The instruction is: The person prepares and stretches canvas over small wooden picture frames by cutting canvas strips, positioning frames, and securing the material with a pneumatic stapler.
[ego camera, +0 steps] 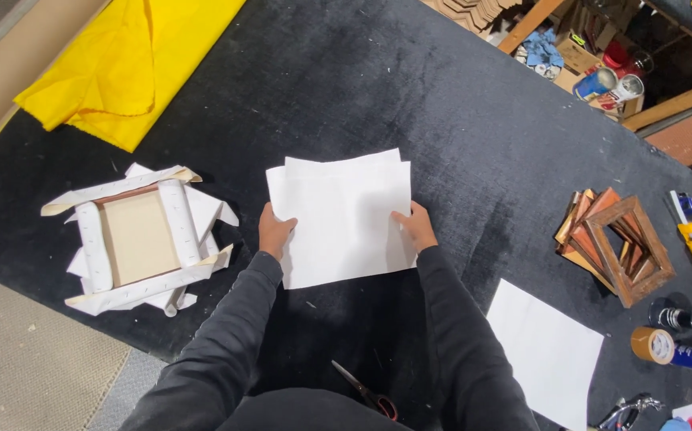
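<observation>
- Both hands, left hand (274,231) and right hand (416,227), pinch a thin stack of white paper (342,215) at its side edges, mid-worktop (457,120).
- Paper looks light, floppy, easily creased; side edges suit holding.

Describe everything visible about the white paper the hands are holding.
The white paper is a small stack of plain, blank sheets, slightly fanned so offset corners show at the top. It lies flat on the black table covering, tilted a little. The left hand grips its left edge and the right hand its right edge.
</observation>
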